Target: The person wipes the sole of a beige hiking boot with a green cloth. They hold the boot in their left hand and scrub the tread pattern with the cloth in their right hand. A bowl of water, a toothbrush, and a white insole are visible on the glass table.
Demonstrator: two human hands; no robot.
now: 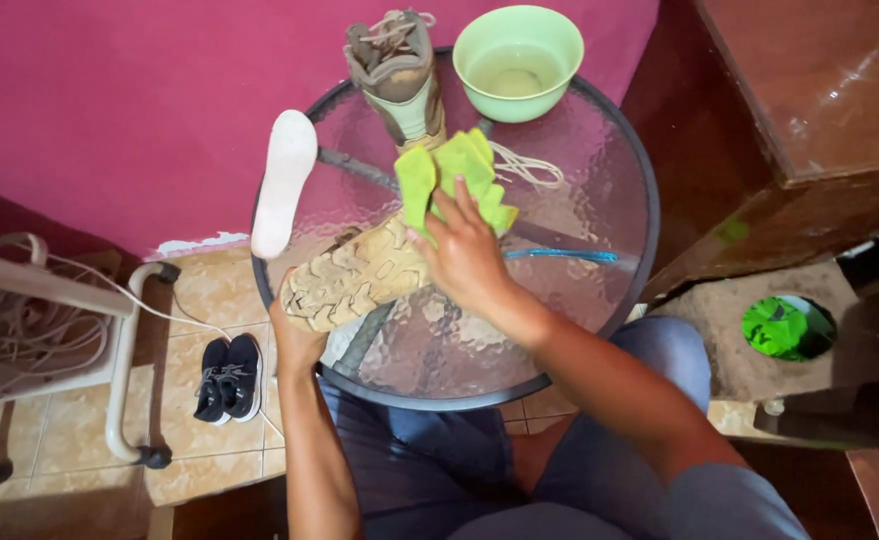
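Note:
A tan boot [355,278] lies tipped over on the round glass table [600,150], its lugged sole facing up. My left hand [295,340] grips it from below at the near end. My right hand [465,255] presses a lime-green cloth [450,175] against the boot's upper part. A second tan boot [400,75] stands upright at the table's far side, laces loose. A white insole [283,180] rests on the table's left edge. A pale green bowl [518,62] holding liquid stands at the far right.
Loose beige laces [530,168] and a thin blue stick [560,255] lie on the glass. Small black shoes [230,378] sit on the tiled floor at left beside a metal-framed stand [120,370]. A dark wooden cabinet [810,110] stands at right, a magenta wall behind.

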